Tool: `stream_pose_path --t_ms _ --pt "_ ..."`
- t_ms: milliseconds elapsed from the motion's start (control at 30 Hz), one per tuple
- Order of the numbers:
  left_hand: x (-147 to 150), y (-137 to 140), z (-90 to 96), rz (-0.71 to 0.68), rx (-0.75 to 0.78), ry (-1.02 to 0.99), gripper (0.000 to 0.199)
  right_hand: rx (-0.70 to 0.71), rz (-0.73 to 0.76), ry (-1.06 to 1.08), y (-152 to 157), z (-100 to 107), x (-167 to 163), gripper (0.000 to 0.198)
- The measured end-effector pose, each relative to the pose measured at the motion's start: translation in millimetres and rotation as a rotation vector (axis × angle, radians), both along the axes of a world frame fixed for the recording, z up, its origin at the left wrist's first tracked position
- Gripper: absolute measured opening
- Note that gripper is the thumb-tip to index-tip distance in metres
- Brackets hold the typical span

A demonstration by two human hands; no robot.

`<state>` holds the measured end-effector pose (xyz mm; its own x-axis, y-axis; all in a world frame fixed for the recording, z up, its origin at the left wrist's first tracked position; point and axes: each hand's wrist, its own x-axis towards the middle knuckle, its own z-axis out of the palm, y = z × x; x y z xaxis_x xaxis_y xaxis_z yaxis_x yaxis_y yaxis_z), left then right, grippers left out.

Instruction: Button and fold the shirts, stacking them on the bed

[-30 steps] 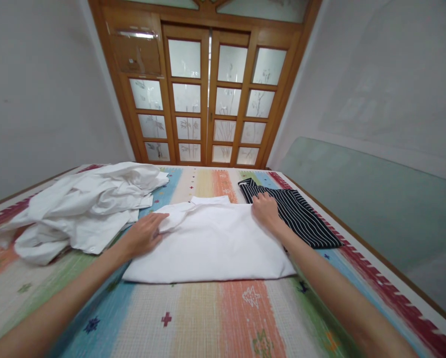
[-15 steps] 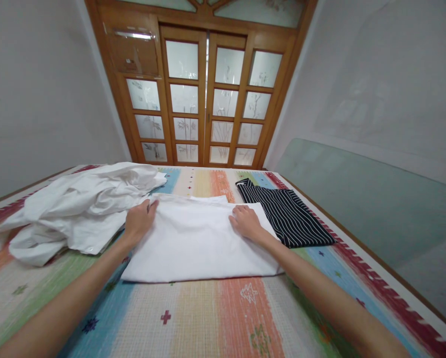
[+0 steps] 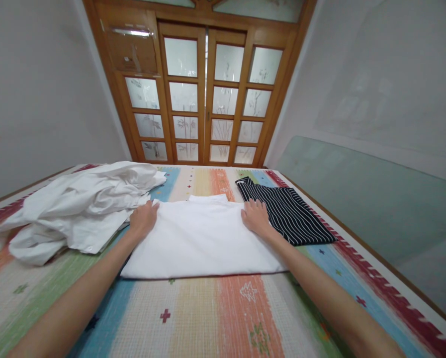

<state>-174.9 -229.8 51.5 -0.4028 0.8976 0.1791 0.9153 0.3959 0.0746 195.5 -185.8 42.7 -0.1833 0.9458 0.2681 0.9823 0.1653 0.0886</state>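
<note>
A folded white shirt (image 3: 200, 243) lies flat on the striped bedspread, with a collar-like strip (image 3: 208, 198) showing past its far edge. At its far left corner, my left hand (image 3: 144, 219) is closed, thumb and fingers on the cloth's edge. My right hand (image 3: 256, 217) sits at the far right corner, fingers bent over the edge of the fabric; what lies under the palm is hidden. Just beyond it, a folded black garment with white stripes (image 3: 292, 211) lies at the right. A crumpled white garment (image 3: 77, 209) is heaped to the left, close to my left hand.
The bedspread (image 3: 193, 318) has coloured stripes and a dark red border. A pale green panel (image 3: 375, 199) runs along the right wall. Wooden doors with glass panes (image 3: 204, 94) stand past the far edge of the bed.
My right hand has moved right and slightly away, to the shirt's far right corner. My left hand has shifted slightly right and nearer. The shirt's far edge looks straighter.
</note>
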Motion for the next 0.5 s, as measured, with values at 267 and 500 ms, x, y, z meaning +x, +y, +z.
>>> stream_pose_path --t_ms 267,500 --pt "-11 9 4.9 0.059 -0.077 -0.104 0.053 -0.083 -0.256 0.212 26 26 27 0.040" --pt "-10 21 7.5 0.113 0.000 -0.218 0.035 -0.143 -0.317 0.428 41 26 32 0.035"
